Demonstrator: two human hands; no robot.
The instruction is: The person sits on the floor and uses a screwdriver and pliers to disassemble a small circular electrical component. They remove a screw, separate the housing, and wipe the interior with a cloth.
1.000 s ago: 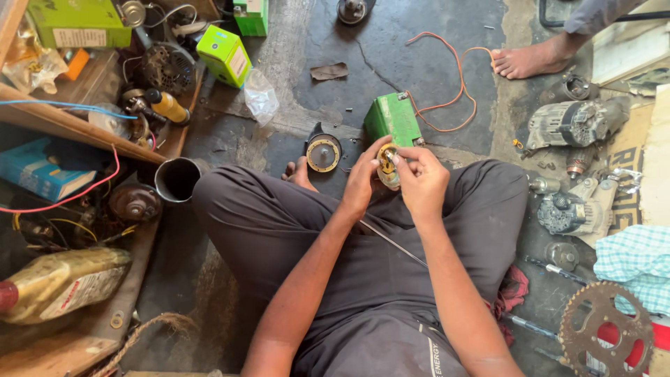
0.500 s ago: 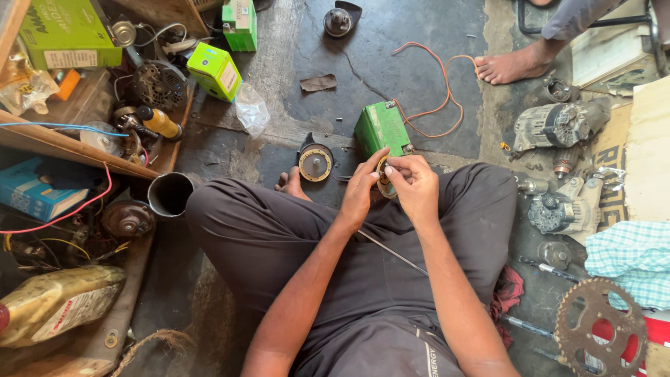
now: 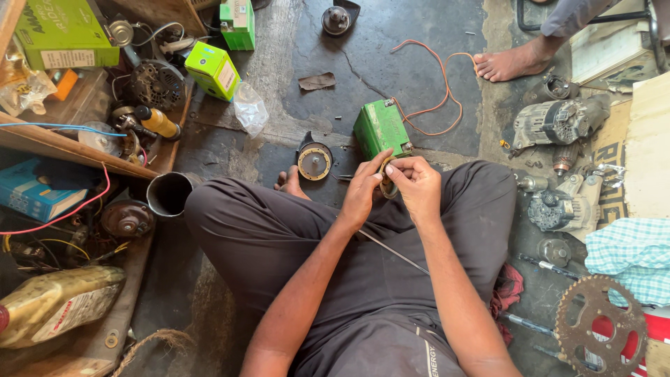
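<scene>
Round metal part, small and brass-coloured, sits pinched between our two hands above our crossed legs. Left hand closes on it from the near side, thumb and fingers wrapped around its edge; right hand grips it from the other side, fingertips curled over the top. Most of the part is hidden by our fingers, so we cannot tell its full shape. A thin metal rod lies slanted across our lap below the wrists.

Just beyond the hands, on the dark floor, stands a green box-shaped battery with an orange wire looping away from it. Beside the battery to its left rests a round disc-shaped part, close to our bare toes. Well off to the right we note grey motor housings and a toothed sprocket. Another person's bare foot rests at the far edge. A green carton lies far left.
</scene>
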